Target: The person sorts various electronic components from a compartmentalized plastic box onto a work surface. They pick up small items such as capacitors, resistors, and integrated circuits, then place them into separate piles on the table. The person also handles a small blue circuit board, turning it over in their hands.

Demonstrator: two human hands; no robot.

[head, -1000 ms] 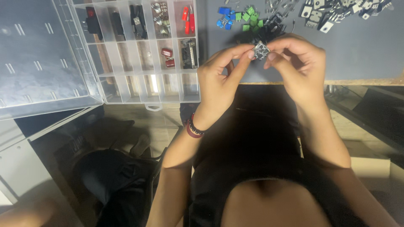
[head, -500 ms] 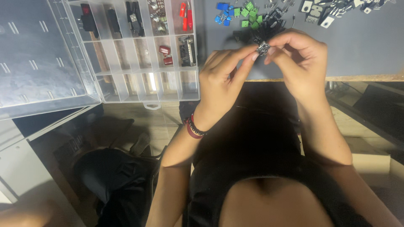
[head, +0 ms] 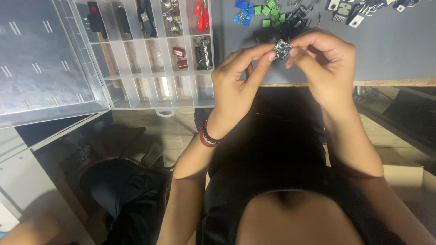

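Both hands are pinching a small dark electronic module (head: 282,48) between them, holding it in the air just above the near edge of the grey desk (head: 390,50). The left hand (head: 236,84) is closing thumb and forefinger on the module's left side, the right hand (head: 324,63) gripping its right side with curled fingers. Just beyond the module a heap of black parts (head: 284,31) is lying, with green and blue connector blocks (head: 259,10) farther back. Left of the module a clear compartment organiser (head: 154,50) is sitting open, its lid (head: 41,59) lying flat farther left
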